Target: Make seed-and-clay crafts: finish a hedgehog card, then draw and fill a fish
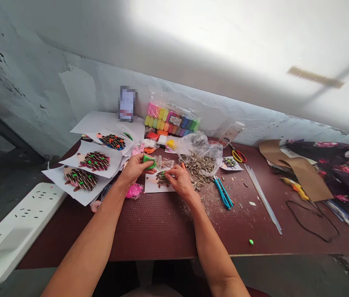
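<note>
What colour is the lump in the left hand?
The lump in the left hand is bright green; it shows best in the head view.

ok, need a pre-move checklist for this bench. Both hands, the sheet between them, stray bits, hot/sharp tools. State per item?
1. Left hand has the green lump: ok, held in the fingers.
2. Right hand loaded: cannot tell, fingers are at the seed-covered hedgehog but hide anything pinched.
3. Seed pile close by: ok, just beyond the right hand.
4. Stray bits gathered: not ok, a small green ball lies alone near the table's front edge.
5. Glue gun off: cannot tell, it lies on the right with no power state visible.
6. Scissors clear of hands: ok, off to the right.
</note>
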A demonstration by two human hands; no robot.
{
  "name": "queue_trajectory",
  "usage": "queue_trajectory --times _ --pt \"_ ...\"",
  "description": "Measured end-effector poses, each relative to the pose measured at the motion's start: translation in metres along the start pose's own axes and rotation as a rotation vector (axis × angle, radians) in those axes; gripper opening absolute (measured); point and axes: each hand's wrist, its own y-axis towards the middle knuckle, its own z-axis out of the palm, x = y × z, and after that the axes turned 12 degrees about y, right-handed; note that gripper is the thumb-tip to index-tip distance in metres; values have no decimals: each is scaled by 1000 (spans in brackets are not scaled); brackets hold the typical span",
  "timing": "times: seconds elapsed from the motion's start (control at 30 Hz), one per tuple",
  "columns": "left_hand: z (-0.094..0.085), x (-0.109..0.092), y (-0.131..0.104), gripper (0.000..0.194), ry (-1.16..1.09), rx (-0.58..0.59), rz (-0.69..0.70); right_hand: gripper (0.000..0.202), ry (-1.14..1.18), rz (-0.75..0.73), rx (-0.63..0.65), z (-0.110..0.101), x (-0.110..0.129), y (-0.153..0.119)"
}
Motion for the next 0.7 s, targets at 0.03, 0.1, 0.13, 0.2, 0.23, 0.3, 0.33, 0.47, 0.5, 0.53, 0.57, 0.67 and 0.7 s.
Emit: queue_trajectory --times 0.03,0.1,0.13,0.2,0.23,0.3,0.33,0.47,0.5,0.53,0.57,0.67,0.7 --pt "0 0 0 21 0 1 0 14 -3 0 -3 0 0 0" --pt "0 0 0 21 3 1 -1 13 -7 -4 -13 0 1 0" --pt "0 0 0 21 6 2 -1 14 -5 -8 -21 0 1 0" --pt "0 0 0 22 13 7 0 15 12 -24 -50 0 2 -1" --pt "0 0 1 22 16 12 1 16 29 -35 -69 0 3 -1" --pt "0 0 1 22 19 22 -2 14 83 -55 -110 0 5 -1" --pt "0 0 1 22 18 27 -4 12 117 -61 -131 0 6 -1" --pt "2 0 -1 25 13 51 -1 12 248 -38 -212 2 8 -2" --pt "3 0 -1 26 13 62 0 12 271 -24 -225 4 8 -2" --pt "3 0 -2 28 15 76 0 11 290 -8 -234 5 9 -2" --pt "4 0 -2 29 19 95 0 11 306 6 -239 7 9 -2" --pt "6 1 -3 34 37 166 -2 10 350 26 -237 10 7 -2" --pt "7 1 -3 35 41 185 -4 10 366 29 -234 10 7 -2"
